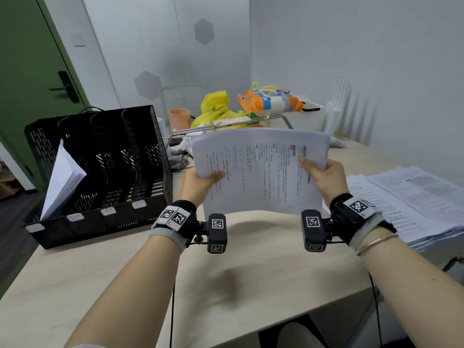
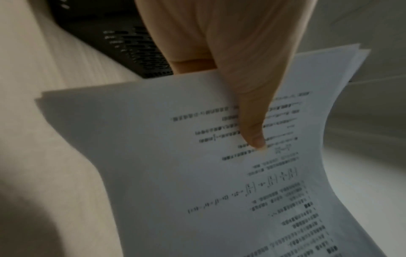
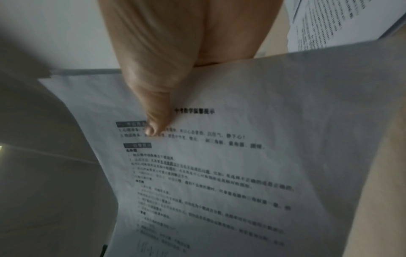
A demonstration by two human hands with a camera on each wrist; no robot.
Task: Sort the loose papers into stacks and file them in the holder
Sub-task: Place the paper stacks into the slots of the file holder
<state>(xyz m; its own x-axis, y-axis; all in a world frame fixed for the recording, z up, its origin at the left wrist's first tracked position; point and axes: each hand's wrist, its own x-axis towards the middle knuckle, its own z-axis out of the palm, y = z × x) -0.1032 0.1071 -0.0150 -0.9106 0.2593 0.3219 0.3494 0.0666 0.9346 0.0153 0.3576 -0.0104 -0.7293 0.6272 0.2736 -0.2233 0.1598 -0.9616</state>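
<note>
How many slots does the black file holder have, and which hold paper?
4. The file holder stands left on the desk. Its leftmost slot holds leaning white sheets; the other three slots look empty, though their far ends are partly hidden.

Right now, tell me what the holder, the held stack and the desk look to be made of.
Holder: likely thin sheet metal, matte black; its walls are punched with rows of slots. It could be plastic.
Stack: white printed paper; it bows between the left hand and right hand, each with a thumb on top.
Desk: pale wood-look laminate, matte, with faint grain.
</note>
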